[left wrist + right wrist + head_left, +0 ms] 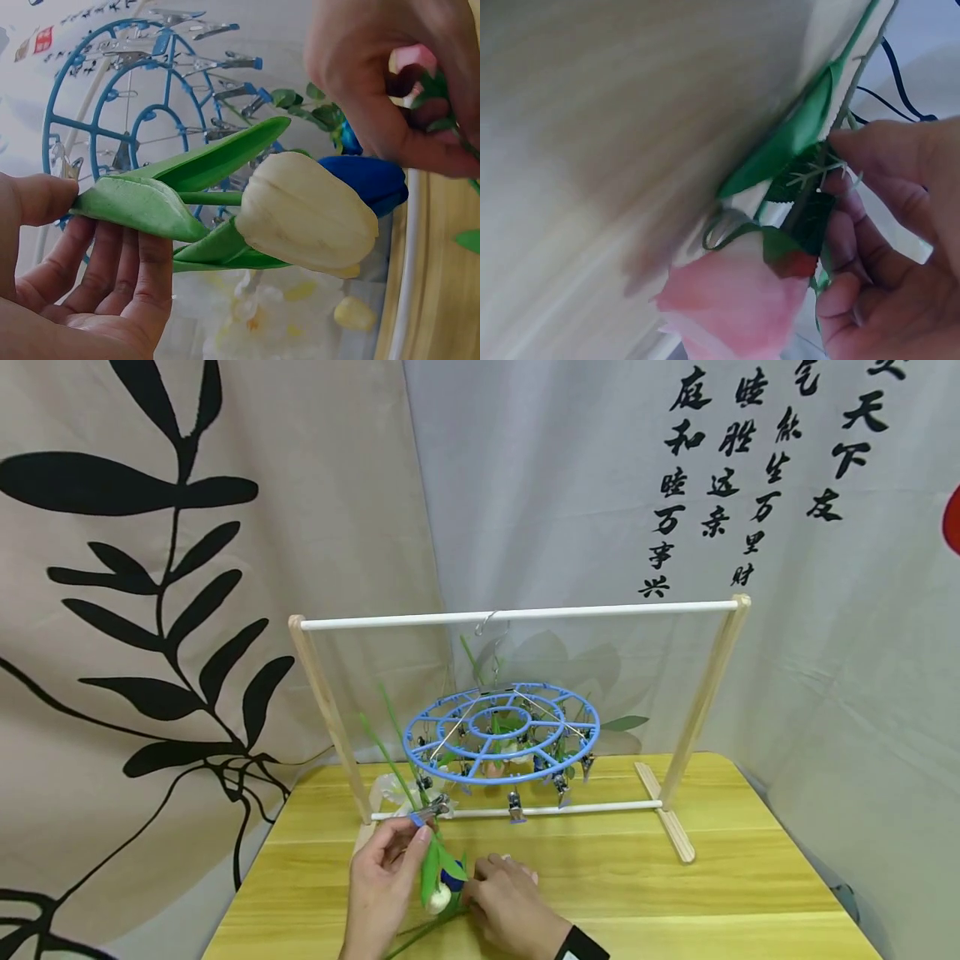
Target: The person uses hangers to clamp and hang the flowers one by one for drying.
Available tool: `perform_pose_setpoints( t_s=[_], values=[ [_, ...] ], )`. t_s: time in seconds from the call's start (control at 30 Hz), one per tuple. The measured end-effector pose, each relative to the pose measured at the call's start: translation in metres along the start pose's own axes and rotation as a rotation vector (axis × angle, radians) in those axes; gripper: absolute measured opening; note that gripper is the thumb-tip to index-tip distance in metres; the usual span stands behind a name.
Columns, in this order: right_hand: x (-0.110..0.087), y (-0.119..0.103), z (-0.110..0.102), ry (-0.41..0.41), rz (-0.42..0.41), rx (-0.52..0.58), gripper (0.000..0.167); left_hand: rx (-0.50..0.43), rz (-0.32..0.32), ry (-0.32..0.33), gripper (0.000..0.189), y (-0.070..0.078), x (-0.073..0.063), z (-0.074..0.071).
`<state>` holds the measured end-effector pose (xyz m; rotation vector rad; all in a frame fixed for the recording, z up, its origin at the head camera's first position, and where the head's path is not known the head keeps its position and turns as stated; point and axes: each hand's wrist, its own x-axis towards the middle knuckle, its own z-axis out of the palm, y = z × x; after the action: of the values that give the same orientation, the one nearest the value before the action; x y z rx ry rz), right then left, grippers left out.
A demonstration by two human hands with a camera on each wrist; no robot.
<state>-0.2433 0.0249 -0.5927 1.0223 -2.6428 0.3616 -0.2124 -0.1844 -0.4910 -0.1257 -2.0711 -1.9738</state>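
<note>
My left hand (382, 881) pinches a white tulip (311, 214) by the base of its green leaves (150, 206), with the bloom pointing down. Right by those fingertips is a metal clip (433, 808) with a blue tip, at the near left of the round blue hanging rack (501, 781); whether it bites the stem I cannot tell. A blue tulip (367, 180) shows just behind the white one. Low over the table, my right hand (513, 902) holds a pink rose (735, 304) between thumb and fingers by its leafy stem (806, 199).
A wooden stand with a white top bar (517, 614) carries the rack by a hook (483, 625). Several clips (516, 806) and flowers hang beneath it. A lower white bar (555, 810) crosses the table (720, 893). Clear plastic (390, 789) lies at the left.
</note>
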Motion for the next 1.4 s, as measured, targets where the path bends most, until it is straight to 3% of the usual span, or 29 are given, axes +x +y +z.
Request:
perform_pose_setpoints(
  t_s=[0.17,0.3,0.67,1.0,1.17,1.4],
  values=[
    [-0.011,0.011,-0.008,0.081,-0.081,-0.004,0.021,-0.006,0.019,-0.04,0.015,0.0,0.001,0.004],
    [-0.019,0.019,-0.014,0.129,-0.099,-0.023,0.025,-0.005,0.022,-0.065,0.014,0.0,0.002,0.008],
    [-0.043,0.039,-0.043,0.186,0.053,-0.041,0.034,0.013,0.013,-0.134,0.011,0.001,0.003,0.021],
    [-0.076,0.069,-0.055,0.282,0.079,-0.028,0.034,0.048,0.019,-0.151,0.012,0.002,0.003,0.028],
    [-0.091,0.082,-0.056,0.326,0.092,0.04,0.034,0.095,0.025,-0.181,0.016,0.003,0.001,0.025],
    [-0.108,0.091,-0.064,0.341,0.22,0.267,0.036,0.19,-0.029,-0.221,0.013,0.001,-0.003,0.013]
  ],
)
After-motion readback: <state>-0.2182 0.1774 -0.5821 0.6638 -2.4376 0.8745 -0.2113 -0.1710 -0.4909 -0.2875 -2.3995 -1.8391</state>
